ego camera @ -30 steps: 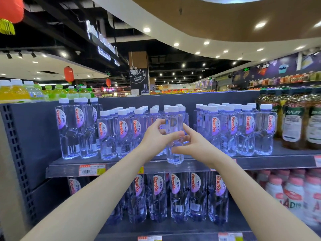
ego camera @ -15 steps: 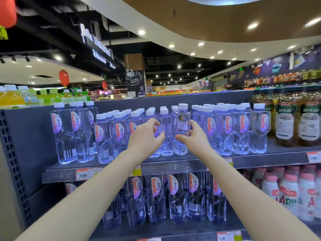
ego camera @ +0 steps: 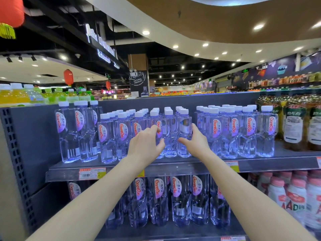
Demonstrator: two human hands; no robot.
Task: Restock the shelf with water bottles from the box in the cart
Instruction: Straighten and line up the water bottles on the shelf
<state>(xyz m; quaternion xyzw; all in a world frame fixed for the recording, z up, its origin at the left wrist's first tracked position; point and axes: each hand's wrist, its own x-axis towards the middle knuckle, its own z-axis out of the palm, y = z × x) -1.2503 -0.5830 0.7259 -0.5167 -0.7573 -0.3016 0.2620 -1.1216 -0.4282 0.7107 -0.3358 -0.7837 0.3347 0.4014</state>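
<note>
Clear water bottles with white caps and pink labels stand in rows on the upper shelf [ego camera: 173,168]. One front-row water bottle [ego camera: 184,124] has its label turned away. My right hand [ego camera: 193,142] holds it, fingers on its right side and thumb across its front. Straight fingers of my left hand [ego camera: 145,145] touch the neighbouring front bottle [ego camera: 169,134] from the left. The box and cart are out of view.
Taller water bottles [ego camera: 69,133] stand at the shelf's left end, and brown drink bottles [ego camera: 293,124] at its right. More water bottles [ego camera: 178,202] and pink-capped white bottles [ego camera: 295,197] fill the lower shelf. Yellow and green drinks [ego camera: 34,96] sit on top.
The bottle went from the shelf's front edge back into the middle row, carried by my right hand. My left hand let go of it and now touches the neighbouring bottle.
</note>
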